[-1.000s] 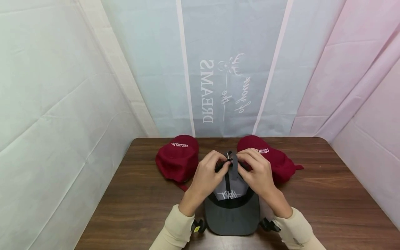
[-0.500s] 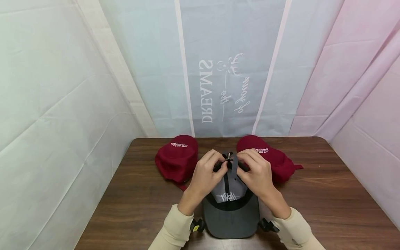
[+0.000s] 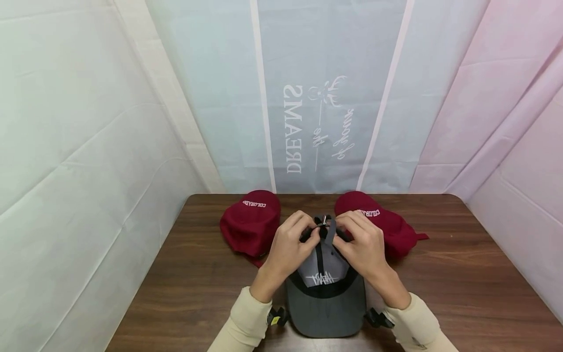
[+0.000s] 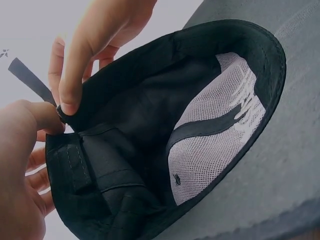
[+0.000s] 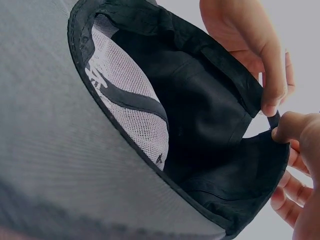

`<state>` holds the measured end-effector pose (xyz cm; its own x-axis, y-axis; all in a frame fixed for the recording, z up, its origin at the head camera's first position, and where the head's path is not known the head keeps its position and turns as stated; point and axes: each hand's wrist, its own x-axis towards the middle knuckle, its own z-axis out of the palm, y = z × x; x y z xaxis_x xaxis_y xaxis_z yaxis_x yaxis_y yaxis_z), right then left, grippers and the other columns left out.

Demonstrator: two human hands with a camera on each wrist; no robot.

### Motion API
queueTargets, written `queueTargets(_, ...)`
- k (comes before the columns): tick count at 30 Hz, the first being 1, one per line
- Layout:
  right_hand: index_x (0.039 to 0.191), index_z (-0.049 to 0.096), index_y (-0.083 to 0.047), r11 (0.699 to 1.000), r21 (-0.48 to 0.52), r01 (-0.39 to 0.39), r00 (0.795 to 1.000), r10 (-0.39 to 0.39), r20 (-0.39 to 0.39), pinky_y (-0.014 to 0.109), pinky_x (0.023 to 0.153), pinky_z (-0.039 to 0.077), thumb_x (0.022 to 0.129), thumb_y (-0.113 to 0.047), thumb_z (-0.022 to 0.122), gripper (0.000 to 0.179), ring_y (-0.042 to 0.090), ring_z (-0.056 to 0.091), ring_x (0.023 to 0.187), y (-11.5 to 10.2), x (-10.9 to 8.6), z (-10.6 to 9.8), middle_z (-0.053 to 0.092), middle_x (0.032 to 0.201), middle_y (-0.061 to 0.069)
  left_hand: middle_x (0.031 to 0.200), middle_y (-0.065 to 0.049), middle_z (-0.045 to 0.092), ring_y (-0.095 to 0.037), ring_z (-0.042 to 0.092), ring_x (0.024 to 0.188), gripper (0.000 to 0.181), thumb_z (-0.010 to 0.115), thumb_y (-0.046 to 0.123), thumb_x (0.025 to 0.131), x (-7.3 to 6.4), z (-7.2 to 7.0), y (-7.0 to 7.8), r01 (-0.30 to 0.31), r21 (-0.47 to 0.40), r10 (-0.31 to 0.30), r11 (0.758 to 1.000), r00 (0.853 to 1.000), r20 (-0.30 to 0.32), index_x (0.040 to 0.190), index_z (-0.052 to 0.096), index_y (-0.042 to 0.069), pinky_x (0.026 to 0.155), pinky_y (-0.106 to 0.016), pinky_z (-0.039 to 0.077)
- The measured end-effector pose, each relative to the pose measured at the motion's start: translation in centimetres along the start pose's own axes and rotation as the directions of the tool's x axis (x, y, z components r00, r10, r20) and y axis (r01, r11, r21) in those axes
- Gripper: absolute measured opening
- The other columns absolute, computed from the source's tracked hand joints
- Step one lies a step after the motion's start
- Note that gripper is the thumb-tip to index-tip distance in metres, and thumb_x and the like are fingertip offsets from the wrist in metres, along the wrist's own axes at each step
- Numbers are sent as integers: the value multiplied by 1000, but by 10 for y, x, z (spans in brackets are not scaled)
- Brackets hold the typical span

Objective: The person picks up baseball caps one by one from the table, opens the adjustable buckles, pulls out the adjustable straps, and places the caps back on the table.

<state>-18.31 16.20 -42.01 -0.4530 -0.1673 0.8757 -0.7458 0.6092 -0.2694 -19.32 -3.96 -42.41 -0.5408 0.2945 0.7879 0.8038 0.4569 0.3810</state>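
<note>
A grey baseball cap (image 3: 325, 313) is held upside down in front of me, brim towards me. White lettering (image 3: 323, 279) shows inside its crown. My left hand (image 3: 291, 244) pinches the back edge of the cap beside a small metal buckle (image 3: 324, 220). My right hand (image 3: 363, 240) grips the other side of the back opening, near the loose grey strap end (image 3: 331, 233). In the left wrist view, both thumbs meet close to the strap (image 4: 31, 80). The right wrist view shows the dark lining (image 5: 200, 110) and the narrow gap between the two hands.
Two dark red caps lettered COLORADO lie on the wooden table (image 3: 184, 274): one cap (image 3: 250, 227) at the back left, the other cap (image 3: 398, 234) behind my right hand. Pale fabric hangings (image 3: 334, 49) stand behind and on both sides.
The grey cap has shifted slightly towards me. The loose strap end has swung a little and looks shorter below the buckle. Both hands keep nearly the same place and grip.
</note>
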Motion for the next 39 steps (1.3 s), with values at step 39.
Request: queueTargets(39,85,80,-9,1000,-29,-3,999,2,-50,24,58,42,80,-6,83,7,18,54,62,9,2,0,71,79,2,91,-2,63,-10,59,73,16,73,0,92,-6,-17,-16,34,-13,-35,999,999,-34,87,64,12,67,-16,53)
